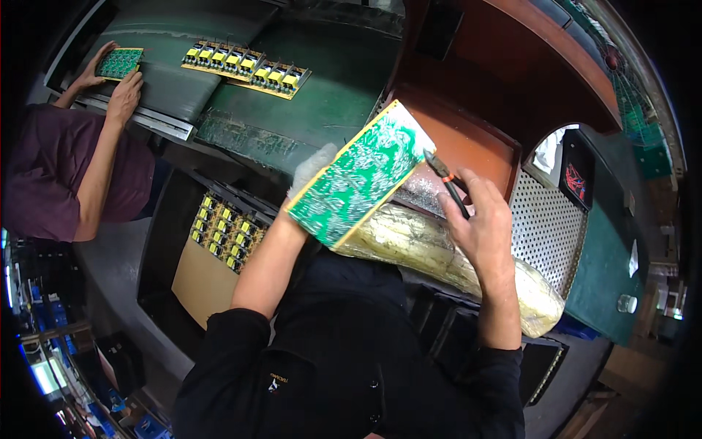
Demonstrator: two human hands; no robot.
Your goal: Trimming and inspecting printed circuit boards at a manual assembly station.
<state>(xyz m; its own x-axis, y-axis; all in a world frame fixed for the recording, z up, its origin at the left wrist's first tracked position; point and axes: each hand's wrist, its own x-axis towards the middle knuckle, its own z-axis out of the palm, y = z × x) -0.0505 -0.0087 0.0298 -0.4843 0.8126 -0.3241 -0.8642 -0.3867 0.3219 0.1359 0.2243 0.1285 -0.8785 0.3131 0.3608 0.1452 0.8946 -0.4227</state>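
Note:
A green circuit board [362,175] with yellow edges is tilted up in front of me, its solder side showing. My left hand [313,170], in a whitish glove, grips it from behind at the left edge; most of those fingers are hidden. My bare right hand [479,216] is closed around cutting pliers [443,170] with red and black handles. The pliers' jaws are at the board's upper right edge, where glare blurs the surface. I cannot tell whether they close on anything.
An orange-brown box [468,139] stands behind the board. A shiny wrapped roll [409,230] lies below it, beside a perforated metal plate [545,227]. Boards with yellow parts [245,66] lie on the green bench; more fill a black bin [157,263]. At left, another person [73,168] holds a green board.

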